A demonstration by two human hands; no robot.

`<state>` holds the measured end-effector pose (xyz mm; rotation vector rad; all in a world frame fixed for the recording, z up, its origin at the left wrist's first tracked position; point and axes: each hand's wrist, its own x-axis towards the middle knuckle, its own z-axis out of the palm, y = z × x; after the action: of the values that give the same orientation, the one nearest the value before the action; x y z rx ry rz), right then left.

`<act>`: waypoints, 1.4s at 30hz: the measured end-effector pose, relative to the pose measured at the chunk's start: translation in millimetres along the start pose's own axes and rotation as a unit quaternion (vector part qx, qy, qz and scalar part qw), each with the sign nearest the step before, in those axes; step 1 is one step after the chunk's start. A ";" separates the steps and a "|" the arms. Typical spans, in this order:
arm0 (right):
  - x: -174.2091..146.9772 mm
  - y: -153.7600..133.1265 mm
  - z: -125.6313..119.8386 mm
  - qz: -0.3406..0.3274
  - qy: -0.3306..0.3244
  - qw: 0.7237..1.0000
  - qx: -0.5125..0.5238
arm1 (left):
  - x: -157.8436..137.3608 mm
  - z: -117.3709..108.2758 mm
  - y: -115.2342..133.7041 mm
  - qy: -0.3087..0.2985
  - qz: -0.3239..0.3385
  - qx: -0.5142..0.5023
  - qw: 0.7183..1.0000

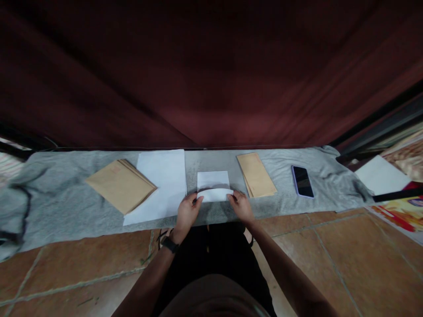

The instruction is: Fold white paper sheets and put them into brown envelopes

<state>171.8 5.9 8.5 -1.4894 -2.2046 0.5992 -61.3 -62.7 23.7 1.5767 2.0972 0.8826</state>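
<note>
My left hand (189, 211) and my right hand (242, 206) pinch the two ends of a sheet of white paper (215, 195), thumbs on the near side. Between them its upper edge bows upward in a curve. Just beyond lies a flat white piece of paper (213, 178) on the grey cloth; whether it joins the held part I cannot tell. Brown envelopes (257, 174) rest to the right of my right hand. Left of my left hand is a stack of white paper (161, 176), partly covered by more brown envelopes (120, 185).
Grey cloth (66, 193) covers the long narrow surface. A phone (302, 181) lies at the right. Behind hangs a dark red curtain (211, 88). A white sheet (382, 175) and a colourful printed box or poster (399, 213) are at far right. Below are brown floor tiles (317, 246).
</note>
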 end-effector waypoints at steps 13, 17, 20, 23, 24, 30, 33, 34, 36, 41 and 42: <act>32.7 -33.0 -12.6 0.151 -0.091 0.976 -0.132 | 34.3 -6.5 29.6 -0.062 -0.119 0.152 0.979; 39.5 -36.4 -12.6 0.167 -0.092 0.973 -0.133 | 39.2 -3.8 34.7 -0.060 -0.134 0.198 0.969; 45.0 -37.4 -11.0 0.177 -0.085 0.971 -0.136 | 44.6 0.0 34.4 -0.058 -0.143 0.215 0.964; 50.4 -37.5 -8.3 0.174 -0.070 0.972 -0.145 | 50.7 2.2 34.4 -0.058 -0.142 0.222 0.963; 52.1 -37.3 -7.2 0.172 -0.064 0.972 -0.148 | 52.6 2.5 34.8 -0.056 -0.139 0.224 0.963; 63.5 -36.1 -2.3 0.162 -0.037 0.971 -0.173 | 65.4 3.6 37.1 -0.052 -0.129 0.231 0.963; 69.0 -36.2 -1.6 0.161 -0.038 0.969 -0.186 | 71.8 6.0 35.7 -0.049 -0.136 0.228 0.963; 70.6 -36.3 -1.4 0.161 -0.038 0.968 -0.190 | 73.5 6.8 35.0 -0.048 -0.137 0.227 0.963; 73.2 -36.3 -1.1 0.156 -0.035 0.968 -0.195 | 76.3 8.3 33.9 -0.044 -0.135 0.224 0.964; 78.6 -35.4 1.0 0.141 -0.030 0.966 -0.214 | 79.3 10.9 33.0 -0.035 -0.128 0.224 0.966; 79.7 -35.1 1.7 0.139 -0.029 0.965 -0.219 | 79.7 11.6 33.0 -0.033 -0.131 0.228 0.964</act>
<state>116.8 68.3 34.3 -2.0514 -2.2909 0.2419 -54.7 21.8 43.4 1.4494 2.5062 0.2621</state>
